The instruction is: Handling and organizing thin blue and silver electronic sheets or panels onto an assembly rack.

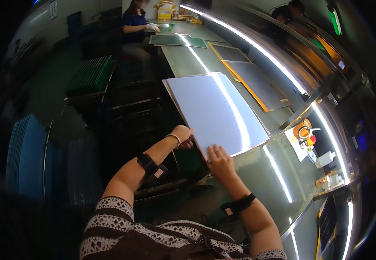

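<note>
A large, glossy, pale blue-white rectangular panel point(216, 115) lies on the bench and overhangs its left side. More than one layer shows at its left edge. My left hand point(182, 135) is closed at that edge, fingers curled below it and partly hidden. At the panel's near corner, my right hand point(220, 161) grips the edge with its fingers over the top face; the thumb is hidden. Dark bands with small boxes circle both my forearms.
Along the glass-topped bench point(283, 173) lie an orange-edged dark panel point(257, 84) and green sheets point(177, 41). At right stand a white bottle point(325, 159) and an orange tape roll point(302, 130). Racks of green panels point(90, 76) and blue panels point(25, 156) stand left. A gloved co-worker point(136, 26) works at the far end.
</note>
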